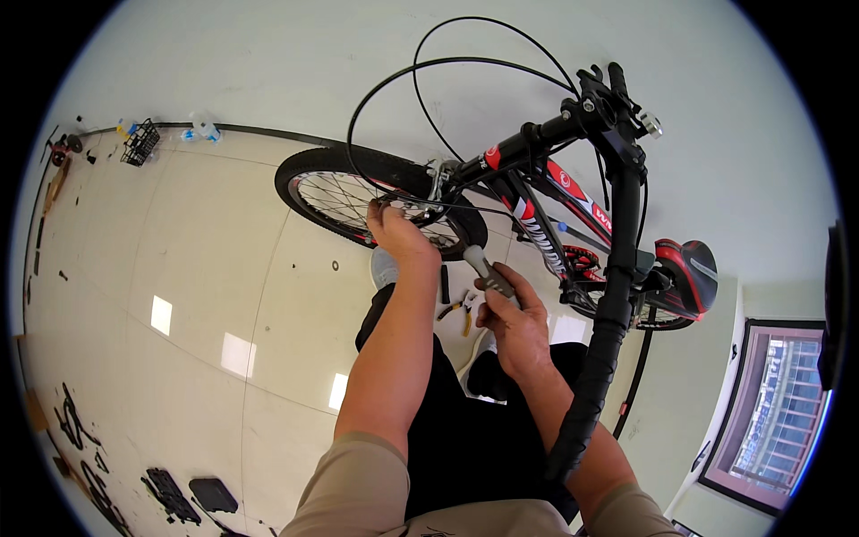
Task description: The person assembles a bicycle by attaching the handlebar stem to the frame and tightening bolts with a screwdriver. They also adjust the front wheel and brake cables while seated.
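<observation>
A bicycle with a black, red and white frame (pixel 537 228) leans along the wall in front of me. My left hand (pixel 401 236) reaches to its front wheel (pixel 309 161), fingers bent in near the spokes below the brake (pixel 438 179). What those fingers pinch, if anything, is hidden. Wrapped in my right hand (pixel 521 329) is a screwdriver (pixel 488 271) with a grey handle. Its shaft points up and left toward the lower part of the wheel and fork; where the tip ends I cannot make out.
Pliers (pixel 467 313) with yellow-and-black handles lie on the tiled floor between my feet. The black handlebar (pixel 598 385) passes close by my right forearm. Cables (pixel 358 107) loop above the wheel. A wire basket (pixel 140 143) and an open tool case (pixel 170 495) lie at left.
</observation>
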Tool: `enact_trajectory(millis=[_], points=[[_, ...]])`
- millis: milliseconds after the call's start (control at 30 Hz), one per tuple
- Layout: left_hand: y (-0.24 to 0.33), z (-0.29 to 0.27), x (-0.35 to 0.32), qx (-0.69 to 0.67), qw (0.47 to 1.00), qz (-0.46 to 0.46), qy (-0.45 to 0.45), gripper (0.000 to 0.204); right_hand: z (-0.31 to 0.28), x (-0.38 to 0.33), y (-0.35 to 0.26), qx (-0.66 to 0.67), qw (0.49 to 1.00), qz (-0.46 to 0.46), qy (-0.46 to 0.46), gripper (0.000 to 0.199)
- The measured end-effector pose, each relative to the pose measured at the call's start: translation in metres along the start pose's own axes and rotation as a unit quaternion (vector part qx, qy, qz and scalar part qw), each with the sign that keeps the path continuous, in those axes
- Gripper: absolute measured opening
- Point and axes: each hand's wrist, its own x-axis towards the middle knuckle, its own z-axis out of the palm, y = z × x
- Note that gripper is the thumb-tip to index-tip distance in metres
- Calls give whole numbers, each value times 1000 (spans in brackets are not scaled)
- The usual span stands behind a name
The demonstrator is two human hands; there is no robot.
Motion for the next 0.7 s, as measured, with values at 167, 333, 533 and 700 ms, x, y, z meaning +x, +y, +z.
enact_trajectory(millis=[167,333,533,700], points=[[24,-17,-42,350,891,280,-73,58,-39,-13,10,37,997,26,55,49],[21,-26,-36,371,836,350,-205,38,-93,-25,61,57,997,44,40,50],[43,-18,-26,444,714,442,-313,39,-156,-22,143,-48,998,-18,41,42],[83,-12,-14,568,530,531,-338,43,-116,-23,99,97,987,106,74,46]])
